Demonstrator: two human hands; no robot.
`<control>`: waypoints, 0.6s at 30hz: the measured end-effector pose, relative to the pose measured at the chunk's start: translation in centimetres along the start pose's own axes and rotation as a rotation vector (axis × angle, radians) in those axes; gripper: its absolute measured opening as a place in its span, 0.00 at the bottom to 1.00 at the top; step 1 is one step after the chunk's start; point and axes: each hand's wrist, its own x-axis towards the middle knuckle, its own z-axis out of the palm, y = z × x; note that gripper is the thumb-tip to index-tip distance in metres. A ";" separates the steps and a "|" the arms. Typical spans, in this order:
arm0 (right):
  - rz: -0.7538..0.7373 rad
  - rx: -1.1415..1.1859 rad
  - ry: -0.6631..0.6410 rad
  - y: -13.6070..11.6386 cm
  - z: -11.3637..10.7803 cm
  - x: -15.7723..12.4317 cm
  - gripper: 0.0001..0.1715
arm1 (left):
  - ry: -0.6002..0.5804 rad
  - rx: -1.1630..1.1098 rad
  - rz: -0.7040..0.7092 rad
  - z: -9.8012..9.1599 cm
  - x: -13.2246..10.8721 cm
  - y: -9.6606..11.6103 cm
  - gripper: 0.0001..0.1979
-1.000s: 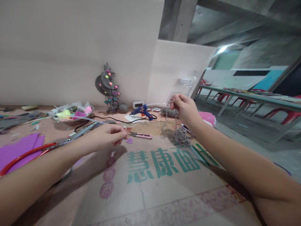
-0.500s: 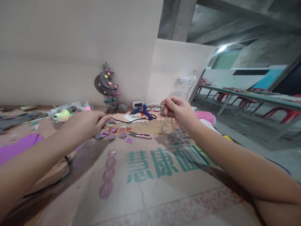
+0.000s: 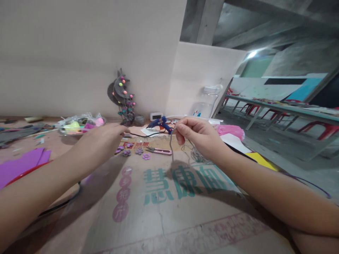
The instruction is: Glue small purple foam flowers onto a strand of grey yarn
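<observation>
My right hand (image 3: 194,135) is closed in a pinch on a thin grey cord (image 3: 171,144). One length of cord hangs from the fingertips over the cardboard. More of it trails towards a loose grey tangle (image 3: 200,155) behind the hand. On the left, my left hand (image 3: 109,139) is closed with its fingers curled away; what it grips, if anything, is hidden. Close beside it lie several purple-and-grey flower pieces (image 3: 126,153). A pair of pink thread snips (image 3: 160,151) rests between the hands. Beyond them stands a blue glue gun (image 3: 161,123) on white paper.
A printed cardboard sheet (image 3: 148,225) covers the near table. A moon-shaped ornament with coloured balls (image 3: 122,93) stands against the wall. Purple sheets (image 3: 25,162) and a clear tray of bright pieces (image 3: 79,125) lie left. At right are a clear bottle (image 3: 208,102) and pink plastic (image 3: 231,131).
My right hand has moved left and slightly lower with the cord, whose end now hangs in front of the fingertips. A grey piece seen below my left hand is no longer visible.
</observation>
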 end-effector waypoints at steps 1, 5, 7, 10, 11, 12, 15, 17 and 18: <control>-0.001 0.000 -0.006 -0.1 0.1 0.0 0.14 | 0.003 0.042 0.026 0.0 0.1 0.1 0.14; 0.002 0.037 -0.030 -0.1 0.5 -0.3 0.12 | -0.015 -0.163 0.108 0.8 -0.1 1.3 0.14; 0.016 0.058 -0.046 -0.1 0.8 -0.5 0.11 | -0.086 -0.431 0.064 1.7 -0.7 2.6 0.17; 0.031 0.046 -0.069 -0.2 1.4 -1.0 0.11 | -0.322 -0.918 -0.049 3.2 -2.1 4.8 0.24; 0.031 0.035 -0.078 -0.2 1.5 -1.1 0.10 | -0.374 -1.025 -0.026 3.7 -2.5 5.4 0.25; 0.030 0.022 -0.086 -0.1 1.6 -1.1 0.10 | -0.401 -1.114 0.012 4.2 -2.9 5.8 0.25; 0.020 -0.017 -0.091 0.0 1.7 -1.1 0.10 | -0.406 -1.215 0.029 4.9 -3.3 6.2 0.20; 0.020 -0.026 -0.074 0.1 1.5 -0.9 0.09 | -0.371 -1.164 -0.032 4.8 -3.1 5.9 0.15; 0.020 -0.021 -0.063 0.2 1.4 -0.8 0.09 | -0.356 -1.119 -0.066 4.6 -2.9 5.6 0.13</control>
